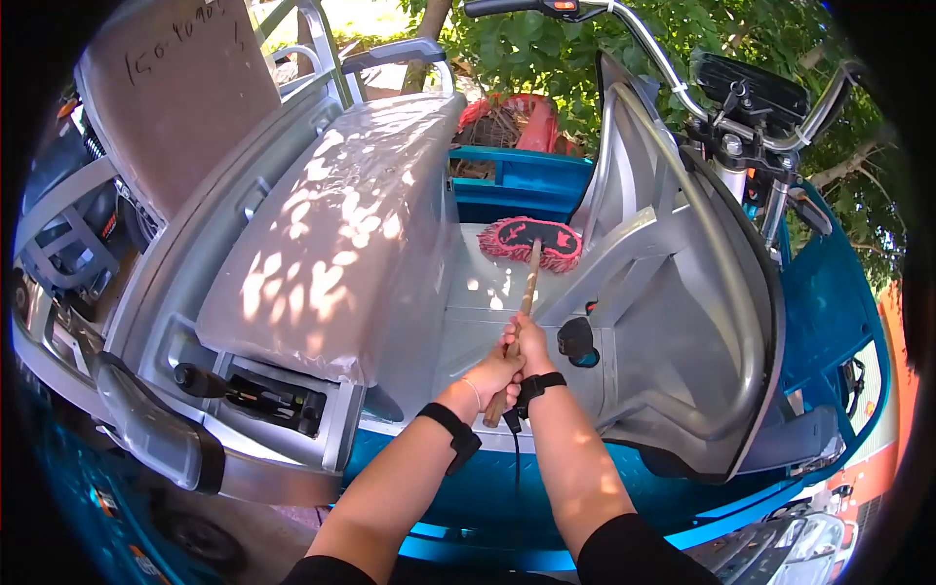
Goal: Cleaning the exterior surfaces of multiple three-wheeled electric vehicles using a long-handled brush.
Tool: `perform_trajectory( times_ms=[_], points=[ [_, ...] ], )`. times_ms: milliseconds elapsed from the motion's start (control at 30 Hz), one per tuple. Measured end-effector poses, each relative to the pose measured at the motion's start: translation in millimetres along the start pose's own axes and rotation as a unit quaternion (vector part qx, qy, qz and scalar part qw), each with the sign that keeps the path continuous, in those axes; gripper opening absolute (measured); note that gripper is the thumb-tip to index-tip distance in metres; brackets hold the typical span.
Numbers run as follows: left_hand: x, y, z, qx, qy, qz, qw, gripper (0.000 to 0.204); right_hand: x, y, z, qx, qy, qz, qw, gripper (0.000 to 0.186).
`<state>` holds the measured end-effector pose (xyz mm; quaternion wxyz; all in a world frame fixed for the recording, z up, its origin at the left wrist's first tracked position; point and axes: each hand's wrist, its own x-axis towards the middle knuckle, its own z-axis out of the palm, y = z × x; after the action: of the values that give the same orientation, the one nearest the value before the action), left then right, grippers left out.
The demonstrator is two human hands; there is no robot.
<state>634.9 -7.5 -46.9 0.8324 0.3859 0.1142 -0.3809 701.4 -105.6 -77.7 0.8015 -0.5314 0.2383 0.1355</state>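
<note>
A duster mop (503, 232) with a pink fringed head and a wooden handle lies across the grey floor (473, 327) of a blue three-wheeled vehicle. My right hand (532, 348) is wrapped round the handle. Just below and to its left, my left hand (493, 376) grips the same handle near its lower end. The mop's head rests flat on the far part of the floor, between the seat and the front panel. Both wrists carry black straps, and a black cord hangs below the right one.
To the left stands a plastic-wrapped seat (331, 234) with a lever (202, 381) at its near end. The grey front panel (673, 312) and handlebar (673, 73) rise at right. A black pedal (575, 337) sticks up beside my right hand. Leaves hang behind.
</note>
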Motion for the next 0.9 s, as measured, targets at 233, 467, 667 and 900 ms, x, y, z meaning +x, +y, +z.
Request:
perform_trajectory(
  times_ms=[233, 467, 667, 900],
  points=[
    [-93, -40, -16, 0.049, 0.042, -0.012, 0.998, 0.014, -76, 55, 16, 0.036, -0.01, 0.038, 0.999, 0.017],
    [-196, -90, -2, -0.124, 0.037, -0.042, 0.991, 0.014, -142, 92, 26, -0.025, 0.042, 0.061, 0.997, 0.018],
    [-242, -102, -8, -0.088, 0.044, -0.023, 0.995, 0.024, -162, 106, 42, -0.027, 0.075, 0.061, 0.995, 0.017],
    [-190, -96, -7, -0.119, 0.086, -0.026, 0.989, 0.018, -119, 95, 23, -0.012, 0.027, 0.059, 0.998, 0.02]
  ],
)
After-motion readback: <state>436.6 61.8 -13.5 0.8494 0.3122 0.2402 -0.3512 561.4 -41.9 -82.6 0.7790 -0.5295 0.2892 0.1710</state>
